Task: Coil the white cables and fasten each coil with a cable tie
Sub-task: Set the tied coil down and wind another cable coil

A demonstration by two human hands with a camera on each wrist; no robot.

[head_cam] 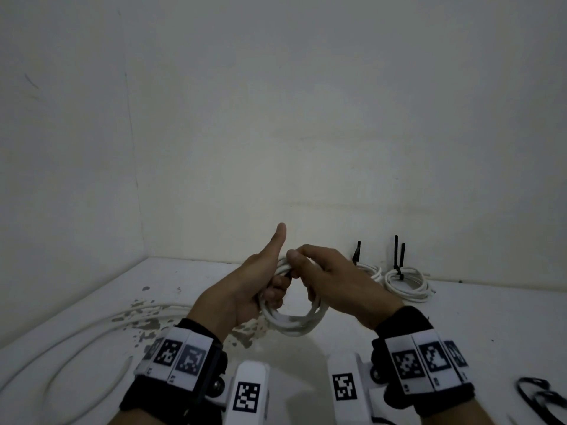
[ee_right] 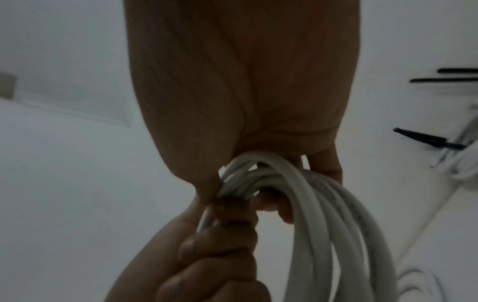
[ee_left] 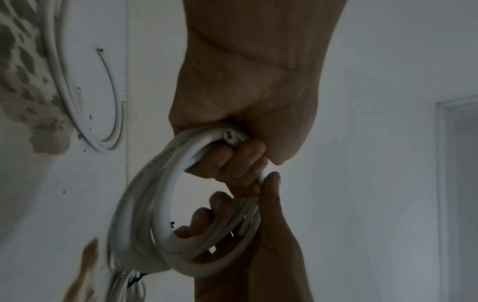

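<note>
The white coil (head_cam: 291, 320) hangs at lower centre of the head view, above the bench (head_cam: 460, 332), gripped at its top by both hands. Left hand (head_cam: 245, 286) curls its fingers round the strands, thumb raised; right hand (head_cam: 334, 280) clamps them from the right. Loose cable ties (head_cam: 540, 397) lie lower right, nearer the right hand.

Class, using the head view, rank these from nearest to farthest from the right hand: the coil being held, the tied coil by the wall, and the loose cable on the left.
1. Held coil: in the right hand.
2. Tied coil: right, by the wall.
3. Loose cable: far left on the table.
</note>
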